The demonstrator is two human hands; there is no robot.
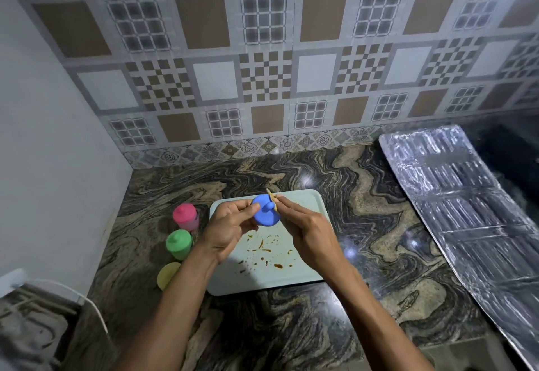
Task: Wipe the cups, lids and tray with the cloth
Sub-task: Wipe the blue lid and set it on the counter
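- The left hand (230, 230) holds a round blue plastic lid (265, 213) above the far half of the tray, clear of its surface.
- The left fingers (248, 210) are curled and grip the lid at its left edge. The thumb side of the grip is hidden behind the hand.
- The right hand (309, 233) meets the lid from the right. Its fingers (287, 205) are pressed together and pinch a small yellowish cloth (271, 195) at the lid's upper right edge.
- Only a narrow strip of the cloth shows, standing up past the lid's rim.
- The lid is tilted, and its short rounded spout points toward the camera. Its blue surface looks uniform; fine marks cannot be judged.
- The pale green rectangular tray (303, 204) lies flat on the dark marbled stone table (291, 327). Brown smears and ring-shaped stains mark its middle and near part.
- Three cups stand in a row on the table, just left of the tray: a pink plastic cup with a spouted lid (185, 216) farthest, a green plastic cup with a spouted lid (178, 243) in the middle, and a yellow plastic cup (167, 275) nearest, partly hidden by the left forearm.
- A crinkled silver foil sheet (455, 195) lies on the table, well apart to the right.
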